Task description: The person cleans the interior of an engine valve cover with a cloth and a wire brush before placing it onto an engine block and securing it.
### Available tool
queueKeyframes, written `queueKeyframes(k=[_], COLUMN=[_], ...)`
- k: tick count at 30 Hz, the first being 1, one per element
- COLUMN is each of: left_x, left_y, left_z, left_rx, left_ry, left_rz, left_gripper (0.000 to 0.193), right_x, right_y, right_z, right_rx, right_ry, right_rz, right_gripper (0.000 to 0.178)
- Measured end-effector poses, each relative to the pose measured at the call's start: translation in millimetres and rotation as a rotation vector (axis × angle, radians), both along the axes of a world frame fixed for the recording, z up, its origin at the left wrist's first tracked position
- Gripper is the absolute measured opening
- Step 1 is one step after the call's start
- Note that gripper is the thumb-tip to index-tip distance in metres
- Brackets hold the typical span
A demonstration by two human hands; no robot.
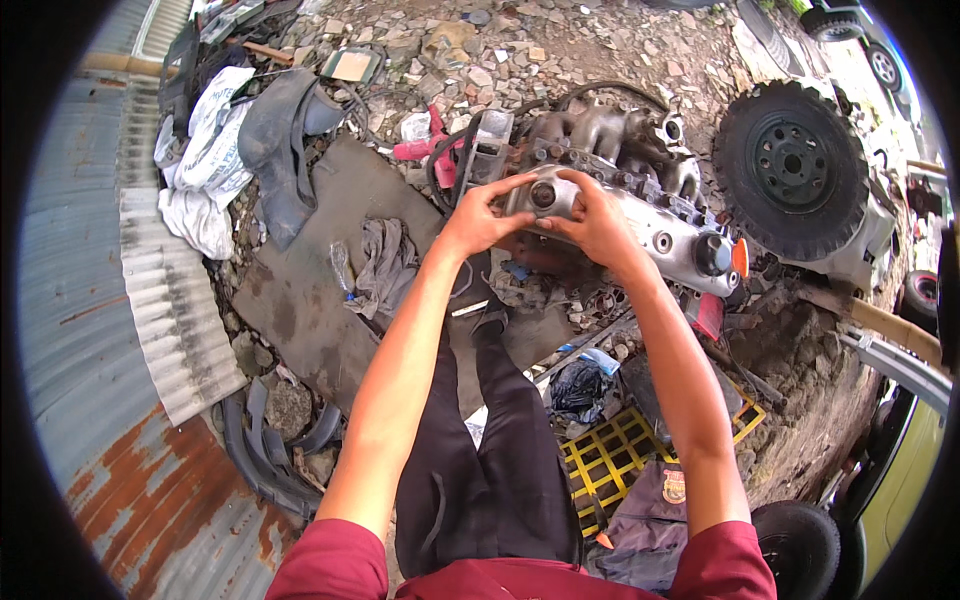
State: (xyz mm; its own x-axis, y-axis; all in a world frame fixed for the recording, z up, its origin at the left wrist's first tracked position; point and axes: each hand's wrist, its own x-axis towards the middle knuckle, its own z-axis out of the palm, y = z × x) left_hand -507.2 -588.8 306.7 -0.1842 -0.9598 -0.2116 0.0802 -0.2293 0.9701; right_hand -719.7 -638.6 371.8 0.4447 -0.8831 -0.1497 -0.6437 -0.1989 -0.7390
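Head view. We see the left hand (480, 217) and right hand (597, 222), fingers curved about the left end of the silver cover (688, 250) along the engine's (590, 130) near edge; their grip we cannot tell.

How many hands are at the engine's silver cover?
2: the left hand, just left of the dark round part on the silver cover, and the right hand, just right of it. No other hand shows.
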Motion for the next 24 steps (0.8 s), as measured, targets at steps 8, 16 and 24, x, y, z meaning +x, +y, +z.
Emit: queueKeyframes(k=[8, 16, 24], left_x=[-21.8, -25.6, -33.3], left_y=[-13.2, -17.7, -14.1], left_z=[-3.4, -2.5, -10.5], left_rx=[0.159, 0.027, -0.186], left_ry=[0.054, -0.111, -0.079], left_rz=[0.213, 0.221, 0.265], left_gripper=[0.031, 0.028, 0.024], right_x=[-35.0, -9.0, 15.6], right_y=[49.8, 54.7, 31.4], right_z=[-25.5, -8.4, 1.9], right_rx=[0.331, 0.467, -0.195], right_ry=[-0.277, -0.707, -0.211], right_rz=[-0.630, -0.637, -0.284], right_gripper=[0.031, 0.028, 0.025])
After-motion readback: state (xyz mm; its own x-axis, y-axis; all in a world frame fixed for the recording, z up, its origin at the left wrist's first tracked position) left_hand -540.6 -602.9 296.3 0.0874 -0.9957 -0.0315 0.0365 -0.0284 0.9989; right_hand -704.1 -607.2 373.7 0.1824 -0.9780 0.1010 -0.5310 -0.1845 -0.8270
